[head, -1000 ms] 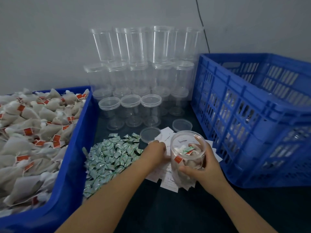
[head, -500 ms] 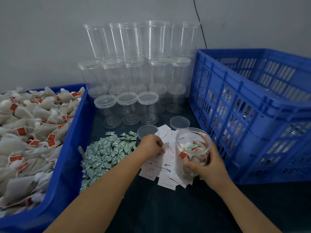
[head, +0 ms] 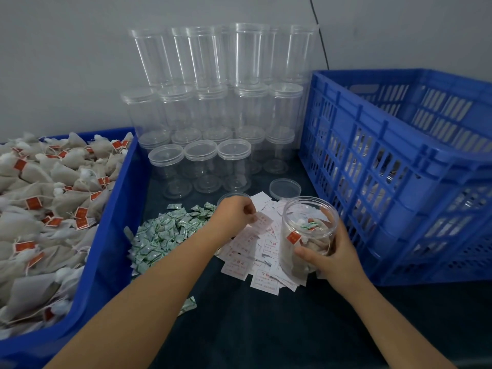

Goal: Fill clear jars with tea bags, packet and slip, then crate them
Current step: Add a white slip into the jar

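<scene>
Our left hand (head: pixel 234 217) pinches a white paper slip (head: pixel 262 219) mid-frame; the open clear plastic jar (head: pixel 308 235), gripped by our right hand (head: pixel 332 251), stands just right.

1. The left hand (head: pixel 234 215) reaches forward, knuckles up, fingers curled, thumb and fingertips pinching.
2. The right hand (head: pixel 328 253) is wrapped in a grip, thumb pointing left, fingers curled round the far side.
3. Both bare forearms converge from below.

Blue crate (head: pixel 399 166), beige tea bags (head: pixel 40 209) with red tags, seemingly green-and-white packets (head: pixel 165 235)
</scene>
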The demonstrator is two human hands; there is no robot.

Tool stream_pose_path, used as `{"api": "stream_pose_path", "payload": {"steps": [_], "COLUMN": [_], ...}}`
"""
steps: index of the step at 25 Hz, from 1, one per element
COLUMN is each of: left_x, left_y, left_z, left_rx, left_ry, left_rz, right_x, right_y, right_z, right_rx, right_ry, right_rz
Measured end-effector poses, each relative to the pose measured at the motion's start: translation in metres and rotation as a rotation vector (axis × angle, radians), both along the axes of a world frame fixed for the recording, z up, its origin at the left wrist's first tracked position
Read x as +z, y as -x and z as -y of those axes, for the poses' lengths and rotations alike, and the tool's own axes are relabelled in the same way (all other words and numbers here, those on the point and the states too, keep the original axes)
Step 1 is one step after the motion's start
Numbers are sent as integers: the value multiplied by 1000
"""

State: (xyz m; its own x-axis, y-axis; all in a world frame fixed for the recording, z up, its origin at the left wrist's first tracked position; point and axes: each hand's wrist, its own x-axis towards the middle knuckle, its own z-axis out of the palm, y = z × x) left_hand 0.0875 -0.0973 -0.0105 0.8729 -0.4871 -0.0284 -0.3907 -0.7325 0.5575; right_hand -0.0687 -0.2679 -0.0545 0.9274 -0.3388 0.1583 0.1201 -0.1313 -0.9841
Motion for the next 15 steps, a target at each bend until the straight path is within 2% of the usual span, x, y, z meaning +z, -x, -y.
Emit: {"api": "stream_pose_path", "payload": {"steps": [5,9,15], "left_x": [36,68,77], "left_y": [4,16,57], "left_z": [-3,2,24], "left_rx": [11,-23,-54], "left_ry": [237,336,484], "left_rz": [-20,2,-191], "right_x": [-1,-1,-1], "right_y": [-2,-1,-1], "right_z": [2,2,0], "right_rx": [3,7,14], "right_ry": [1,1,-8], "right_rz": [-11,-13,25]}}
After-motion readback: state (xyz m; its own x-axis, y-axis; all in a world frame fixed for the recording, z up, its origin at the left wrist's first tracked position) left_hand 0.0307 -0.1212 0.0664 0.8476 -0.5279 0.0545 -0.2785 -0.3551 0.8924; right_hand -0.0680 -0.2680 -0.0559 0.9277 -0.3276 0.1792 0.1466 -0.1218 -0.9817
